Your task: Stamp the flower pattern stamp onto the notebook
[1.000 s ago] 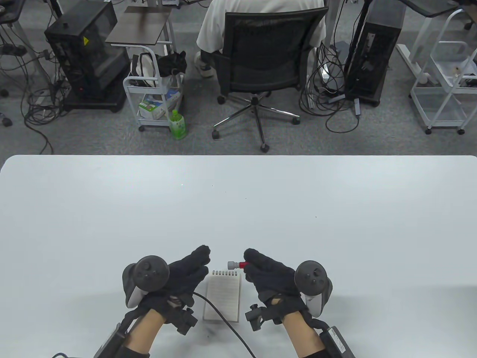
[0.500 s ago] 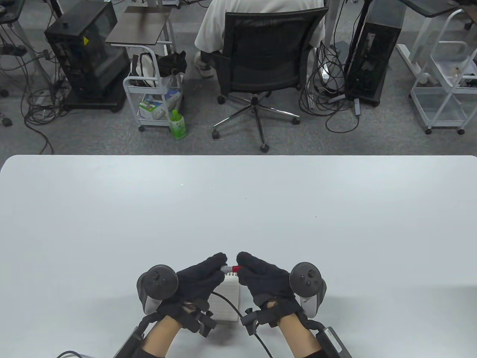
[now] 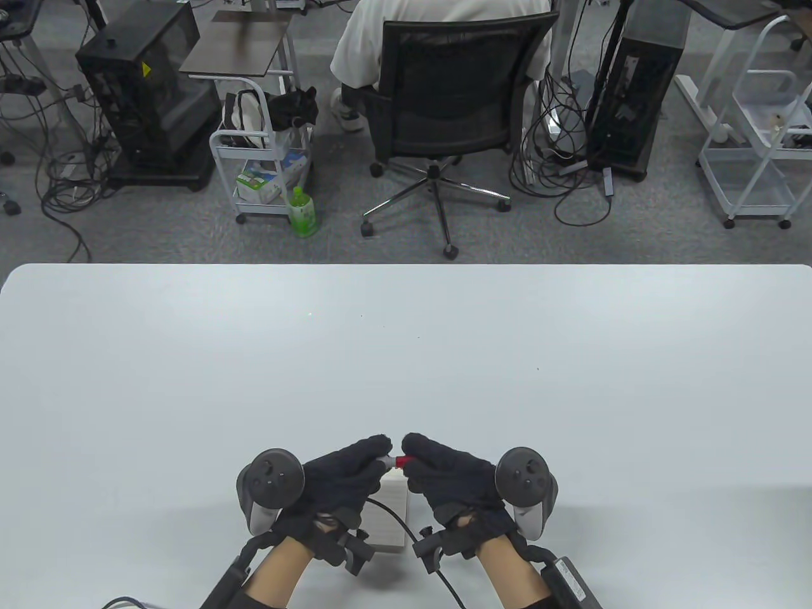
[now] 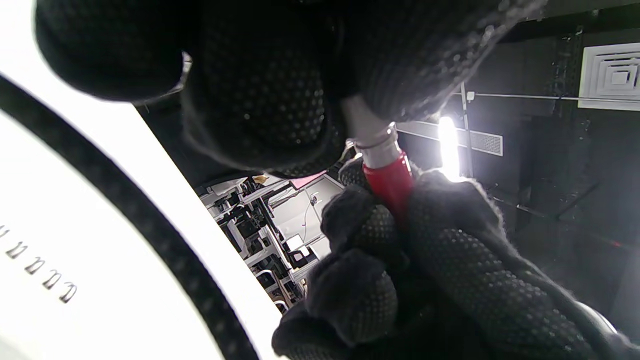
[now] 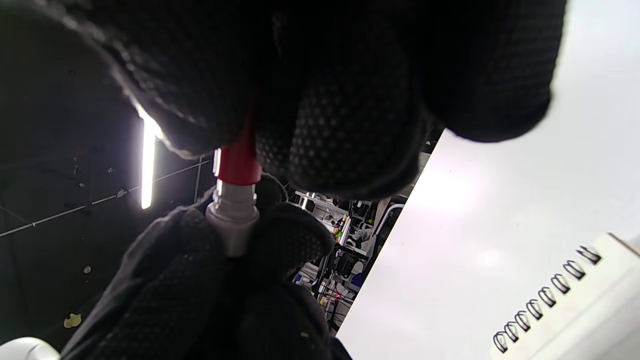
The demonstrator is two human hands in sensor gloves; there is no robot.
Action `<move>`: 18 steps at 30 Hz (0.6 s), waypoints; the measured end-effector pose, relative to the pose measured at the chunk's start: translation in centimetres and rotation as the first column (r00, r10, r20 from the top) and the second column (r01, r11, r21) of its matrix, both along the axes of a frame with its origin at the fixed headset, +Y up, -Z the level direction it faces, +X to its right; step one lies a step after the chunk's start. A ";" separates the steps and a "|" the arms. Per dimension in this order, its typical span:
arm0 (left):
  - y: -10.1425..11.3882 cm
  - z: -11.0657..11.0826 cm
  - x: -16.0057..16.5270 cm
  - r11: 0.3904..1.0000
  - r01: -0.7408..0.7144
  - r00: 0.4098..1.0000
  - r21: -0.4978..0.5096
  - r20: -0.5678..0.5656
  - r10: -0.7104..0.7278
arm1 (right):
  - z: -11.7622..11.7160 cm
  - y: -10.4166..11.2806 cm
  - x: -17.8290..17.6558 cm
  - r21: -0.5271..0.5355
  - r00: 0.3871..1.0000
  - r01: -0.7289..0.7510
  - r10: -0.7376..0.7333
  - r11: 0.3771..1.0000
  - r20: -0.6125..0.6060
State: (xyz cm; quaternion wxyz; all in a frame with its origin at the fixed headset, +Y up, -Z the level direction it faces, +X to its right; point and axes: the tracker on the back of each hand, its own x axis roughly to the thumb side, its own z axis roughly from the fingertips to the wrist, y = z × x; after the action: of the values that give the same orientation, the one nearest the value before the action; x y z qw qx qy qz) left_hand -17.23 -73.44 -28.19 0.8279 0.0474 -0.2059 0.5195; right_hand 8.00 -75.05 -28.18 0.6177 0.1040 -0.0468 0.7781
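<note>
1. The stamp point(image 3: 399, 460), red-bodied with a pale cap end, is held level just above the notebook's point(image 3: 392, 510) spiral edge.
2. The right hand point(image 3: 450, 479) has its grip clamped on the red body.
3. The left hand point(image 3: 342, 476) has its grip pinched on the pale cap.
4. The notebook lies flat on the white surface point(image 3: 406, 355) between the wrists, partly hidden by both hands.

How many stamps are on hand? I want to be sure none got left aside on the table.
1. The stamp is held between the left hand and right hand, above the notebook. None other shows; the hands could hide something.
</note>
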 end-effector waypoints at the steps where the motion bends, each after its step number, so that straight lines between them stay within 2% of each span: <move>1: 0.1 0.0 0.0 1.000 0.007 1.000 0.000 -0.001 -0.007 | 0.0 0.0 0.1 0.001 1.000 0.003 -0.003 1.000 0.008; 6: 0.6 -0.6 -2.4 0.994 0.100 0.994 -0.047 -0.031 -0.101 | -0.2 0.1 1.6 0.005 0.998 0.024 -0.024 1.000 0.060; 8: 1.3 -1.0 -4.4 0.967 0.250 0.965 -0.044 -0.064 -0.253 | -0.4 0.1 2.6 0.009 0.995 0.024 -0.025 1.000 0.093; 11: 2.3 -1.3 -7.2 0.849 0.528 0.838 -0.035 -0.143 -0.527 | -0.6 0.1 3.6 0.008 0.993 0.015 -0.016 1.000 0.114; 12: 2.6 -1.6 -8.2 0.787 0.615 0.771 -0.059 -0.165 -0.615 | -0.6 0.1 3.8 0.007 0.993 0.014 -0.015 1.000 0.120; 17: 1.9 -2.6 -11.1 0.514 0.843 0.491 -0.158 -0.163 -0.856 | -0.9 0.1 4.3 0.007 0.991 0.000 -0.001 1.000 0.135; 18: 1.6 -2.7 -11.3 0.485 0.859 0.462 -0.165 -0.157 -0.873 | -0.9 0.1 4.3 0.008 0.991 -0.003 0.002 1.000 0.136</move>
State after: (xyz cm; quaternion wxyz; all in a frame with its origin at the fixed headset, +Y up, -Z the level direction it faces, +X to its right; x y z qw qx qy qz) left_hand -28.54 -71.84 -30.92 0.9949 -0.0322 -0.0924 0.0255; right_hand 12.29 -74.97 -29.05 0.6118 0.0534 -0.0918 0.7839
